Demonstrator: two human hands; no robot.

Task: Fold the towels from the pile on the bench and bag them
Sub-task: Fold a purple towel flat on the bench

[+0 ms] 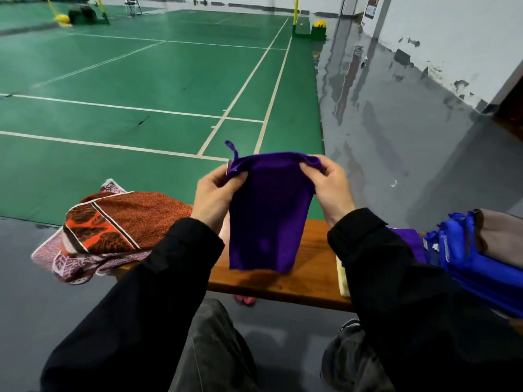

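A small purple towel hangs folded in the air above the wooden bench. My left hand pinches its upper left corner, where a short loop sticks up. My right hand pinches the upper right corner. The towel's lower edge hangs just over the bench top. A pile of orange, brown and pink patterned towels lies on the bench's left end. At the right end sits a blue bag with folded purple cloth and a pale yellow cloth beside it, partly hidden by my right sleeve.
Beyond the bench lies a green badminton court with white lines. Wet grey floor runs along a white wall on the right. My knees in grey trousers are in front of the bench.
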